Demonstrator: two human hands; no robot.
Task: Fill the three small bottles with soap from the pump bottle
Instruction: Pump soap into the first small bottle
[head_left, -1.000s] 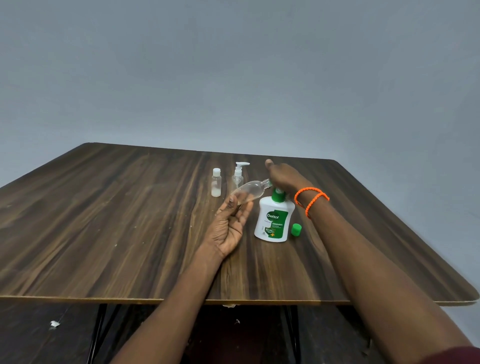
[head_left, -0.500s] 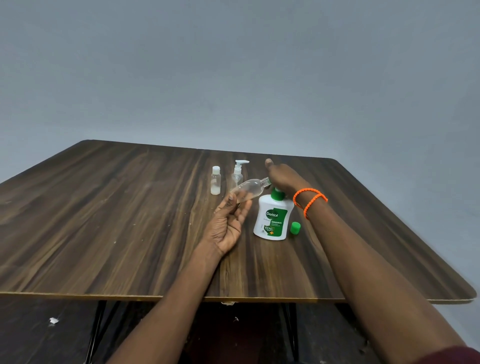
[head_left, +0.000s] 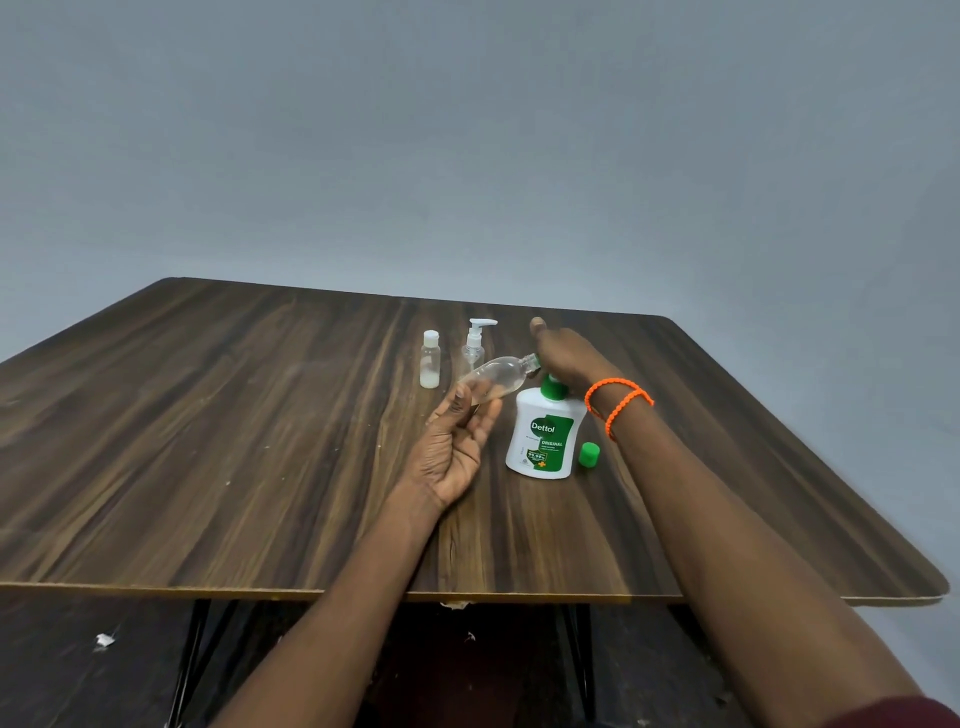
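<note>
A white and green Dettol pump bottle (head_left: 543, 439) stands on the wooden table (head_left: 208, 441). My right hand (head_left: 566, 353) lies flat on its green pump head, hiding the nozzle. My left hand (head_left: 454, 447) holds a clear small bottle (head_left: 496, 376) tilted on its side, its open neck against the pump's spout. Behind them stand a small capped bottle (head_left: 429, 359) with white soap at its bottom and a small clear bottle with a white pump top (head_left: 475, 343).
A loose green cap (head_left: 589, 455) lies on the table just right of the Dettol bottle. The table's near edge runs below my forearms; black legs and a dark floor with scraps of litter show under it.
Almost nothing has moved. Both hands and the tilted bottle keep their places; the view has shifted slightly.
</note>
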